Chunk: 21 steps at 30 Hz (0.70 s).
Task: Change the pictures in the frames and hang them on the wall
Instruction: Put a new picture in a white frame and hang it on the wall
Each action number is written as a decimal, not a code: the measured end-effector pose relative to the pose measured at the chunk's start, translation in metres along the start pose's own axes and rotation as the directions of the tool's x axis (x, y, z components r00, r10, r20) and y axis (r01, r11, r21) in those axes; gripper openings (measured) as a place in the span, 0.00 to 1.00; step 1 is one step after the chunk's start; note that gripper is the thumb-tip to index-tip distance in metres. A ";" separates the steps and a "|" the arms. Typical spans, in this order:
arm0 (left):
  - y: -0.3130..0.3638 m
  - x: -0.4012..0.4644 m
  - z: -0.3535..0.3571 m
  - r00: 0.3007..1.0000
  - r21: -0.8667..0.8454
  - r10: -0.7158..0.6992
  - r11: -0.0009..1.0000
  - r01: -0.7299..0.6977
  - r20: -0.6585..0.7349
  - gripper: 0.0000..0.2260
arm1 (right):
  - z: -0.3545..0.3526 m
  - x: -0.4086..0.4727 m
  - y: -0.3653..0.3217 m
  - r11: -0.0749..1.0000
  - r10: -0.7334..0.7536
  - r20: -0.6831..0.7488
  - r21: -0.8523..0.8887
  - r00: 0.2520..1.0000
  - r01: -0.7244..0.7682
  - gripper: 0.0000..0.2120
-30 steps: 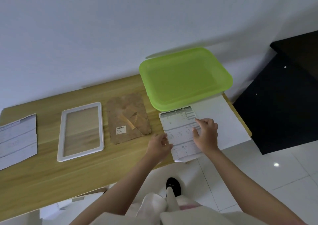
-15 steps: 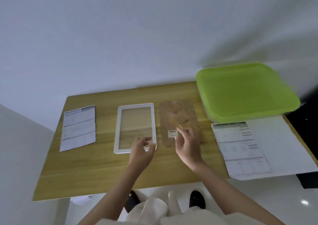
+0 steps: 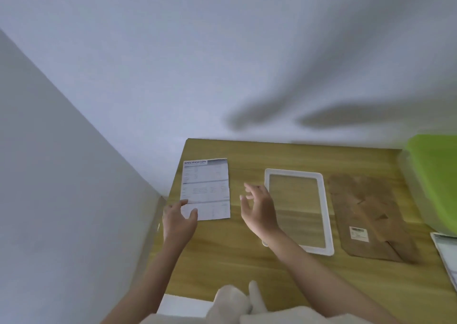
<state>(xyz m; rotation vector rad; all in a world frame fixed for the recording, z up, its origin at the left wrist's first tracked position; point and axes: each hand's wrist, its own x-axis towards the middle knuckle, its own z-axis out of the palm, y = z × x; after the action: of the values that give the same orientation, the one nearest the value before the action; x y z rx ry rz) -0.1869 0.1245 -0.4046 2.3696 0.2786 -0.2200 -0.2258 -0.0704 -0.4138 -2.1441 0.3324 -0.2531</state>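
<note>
A white wall (image 3: pixel 222 51) fills the upper part of the view and meets a second wall at a corner running toward 7 o'clock. Against it stands a wooden table (image 3: pixel 247 269), its light grain bare in the middle. At the 3 o'clock edge a green plastic tub (image 3: pixel 435 180) sits on the table, partly cut off by the frame. Just beside it, toward 9 o'clock, a brown frame backing board (image 3: pixel 371 214) lies flat with a small white label near its close end. Next in the row lies a white picture frame (image 3: pixel 325 214), flat, with the wood showing through its opening. Well apart from it, at the table's 9 o'clock end, a printed sheet (image 3: pixel 210 187) headed "SPECIFICATION" lies flat. Another paper (image 3: pixel 447 257) shows only a corner at the 4 o'clock edge.

The right hand (image 3: pixel 259 207) hovers between the printed sheet and the picture frame, fingers loosely spread, holding nothing; the frame's long side lies just at its 3 o'clock. The left hand (image 3: pixel 178 219) is over the sheet's near corner at 7 o'clock, thumb and fingers relaxed and spread above the paper; whether they touch it cannot be told.
</note>
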 end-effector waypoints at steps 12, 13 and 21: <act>-0.005 0.056 -0.003 0.992 0.008 -0.078 0.997 0.077 0.095 0.22 | 0.068 0.070 -0.028 0.950 0.314 0.299 -0.098 0.901 -0.298 0.19; -0.004 0.058 -0.001 0.989 -0.016 -0.102 0.994 0.104 0.105 0.22 | 0.067 0.071 -0.029 0.943 0.332 0.294 -0.071 0.896 -0.325 0.19; -0.001 0.070 0.007 0.985 -0.008 -0.131 0.991 0.133 0.108 0.21 | 0.058 0.070 -0.013 0.939 0.337 0.201 -0.005 0.920 -0.343 0.26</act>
<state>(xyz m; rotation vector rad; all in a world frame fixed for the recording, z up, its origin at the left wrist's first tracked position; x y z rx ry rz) -0.1200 0.1302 -0.4266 2.3168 0.3852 -0.4051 -0.1406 -0.0415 -0.4310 -2.0192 0.5720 0.1554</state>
